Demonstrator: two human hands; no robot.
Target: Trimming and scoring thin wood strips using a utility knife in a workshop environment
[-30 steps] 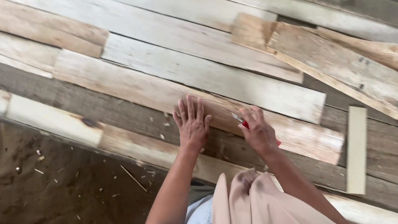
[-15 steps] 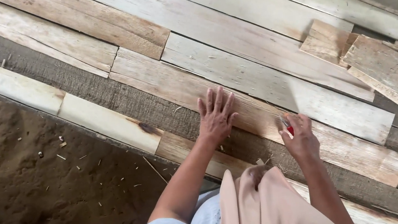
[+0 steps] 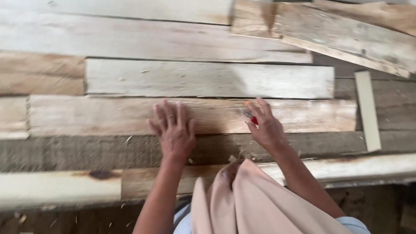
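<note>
- Head view shows the left hand point(image 3: 174, 132) spread flat, fingers splayed, palm pressing on a long pale wooden plank point(image 3: 113, 118); it grips nothing.
- Just right of that palm, the right hand point(image 3: 265, 126) is curled around a small red-handled tool point(image 3: 250, 119), likely a cutter or marker; its tip sits on the same plank.
- Beyond both hands lies a whiter board point(image 3: 208, 77); further right of the tool hand, a thin narrow strip point(image 3: 367, 110) stands crosswise.
- Nearer the body than the hands, a pale bark-edged rail point(image 3: 47, 187) runs along the frame, with a pink cloth point(image 3: 252, 217) draped below the wrists.
- To work well, I judge the flat hand should keep firm downward pressure while the tool hand moves steadily, clear of the splayed fingers.
</note>
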